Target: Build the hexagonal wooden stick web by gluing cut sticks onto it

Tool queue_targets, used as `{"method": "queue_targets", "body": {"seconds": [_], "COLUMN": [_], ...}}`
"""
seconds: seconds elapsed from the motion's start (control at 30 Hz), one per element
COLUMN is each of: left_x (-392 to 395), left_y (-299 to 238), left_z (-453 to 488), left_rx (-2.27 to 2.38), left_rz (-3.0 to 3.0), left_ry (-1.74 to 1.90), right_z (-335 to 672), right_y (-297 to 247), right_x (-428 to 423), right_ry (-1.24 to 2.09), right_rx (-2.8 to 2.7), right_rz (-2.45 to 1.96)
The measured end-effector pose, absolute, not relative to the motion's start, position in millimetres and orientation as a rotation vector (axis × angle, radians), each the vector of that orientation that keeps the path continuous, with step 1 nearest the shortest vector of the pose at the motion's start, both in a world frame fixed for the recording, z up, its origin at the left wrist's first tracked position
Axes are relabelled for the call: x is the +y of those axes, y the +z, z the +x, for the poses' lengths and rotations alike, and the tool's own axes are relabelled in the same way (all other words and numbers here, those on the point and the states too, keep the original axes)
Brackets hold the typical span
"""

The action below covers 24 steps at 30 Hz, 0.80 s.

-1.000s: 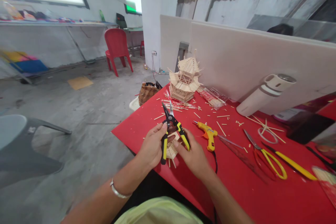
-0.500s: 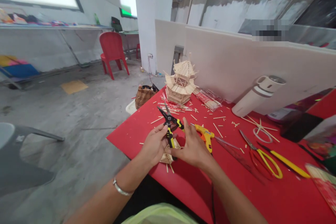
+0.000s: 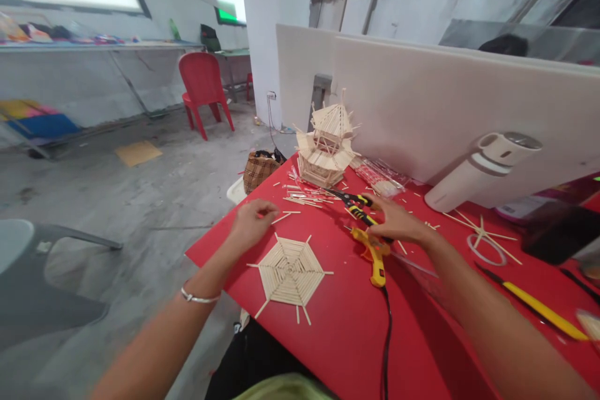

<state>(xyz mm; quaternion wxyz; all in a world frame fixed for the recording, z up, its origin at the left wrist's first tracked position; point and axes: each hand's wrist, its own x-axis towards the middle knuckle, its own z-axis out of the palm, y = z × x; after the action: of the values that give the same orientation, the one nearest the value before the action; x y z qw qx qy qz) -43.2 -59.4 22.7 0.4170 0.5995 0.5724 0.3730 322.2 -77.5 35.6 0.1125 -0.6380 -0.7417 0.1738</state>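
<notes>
My right hand point(image 3: 396, 217) grips black-and-yellow pliers point(image 3: 359, 205), their tips pointing toward the back left. Just below that hand lies a yellow glue gun point(image 3: 375, 255) with a black cord. My left hand point(image 3: 253, 223) is closed with curled fingers beside loose wooden sticks point(image 3: 281, 217); whether a small piece is in the fingers cannot be made out. Between my arms, a flat six-sided web of sticks point(image 3: 293, 272) lies on the red table point(image 3: 342, 331), spokes jutting past its edge. A tiered stick pagoda point(image 3: 327, 147) stands at the back corner.
Packets of sticks point(image 3: 379, 176) lie by the pagoda. A white thermos point(image 3: 482, 169) leans on the pale panel point(image 3: 412, 87) at right. A yellow-handled tool point(image 3: 539, 306) rests nearer. Beyond the left table edge are a checked bag point(image 3: 260, 172) and a grey stool point(image 3: 47, 281).
My hands have moved apart. The right carried the pliers up and right, over the glue gun, and their jaws closed up. The left let go and moved left, uncovering the stick web.
</notes>
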Motion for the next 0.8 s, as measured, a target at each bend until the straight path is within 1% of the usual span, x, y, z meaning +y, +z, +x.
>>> {"method": "queue_targets", "body": {"seconds": [0.1, 0.27, 0.4, 0.5, 0.53, 0.6, 0.7, 0.8], "left_x": [-36, -17, 0, 10, 12, 13, 12, 12], "left_y": [10, -6, -13, -15, -16, -16, -15, -14], "left_z": [-64, -62, -49, -43, -41, -38, -34, -29], "left_rx": [1.568, 1.470, 1.417, 1.442, 1.451, 1.449, 1.434, 1.437], "left_rz": [1.772, 1.952, 2.092, 2.181, 2.204, 2.254, 2.335, 2.400], "left_ry": [0.823, 0.671, 0.586, 0.490, 0.464, 0.418, 0.322, 0.224], "right_z": [361, 393, 395, 373, 360, 327, 272, 230], "right_y": [22, -1, -10, 0, 6, 18, 31, 31], "right_x": [-56, -34, -27, -38, -45, -66, -102, -131], "right_ry": [0.517, 0.471, 0.417, 0.266, 0.171, 0.089, 0.246, 0.415], "right_rx": [-2.191, -2.253, -2.269, -2.228, -2.212, -2.177, -2.182, -2.189], "right_rz": [-1.909, -1.921, -2.002, -2.061, -2.045, -1.902, -1.628, -1.572]}}
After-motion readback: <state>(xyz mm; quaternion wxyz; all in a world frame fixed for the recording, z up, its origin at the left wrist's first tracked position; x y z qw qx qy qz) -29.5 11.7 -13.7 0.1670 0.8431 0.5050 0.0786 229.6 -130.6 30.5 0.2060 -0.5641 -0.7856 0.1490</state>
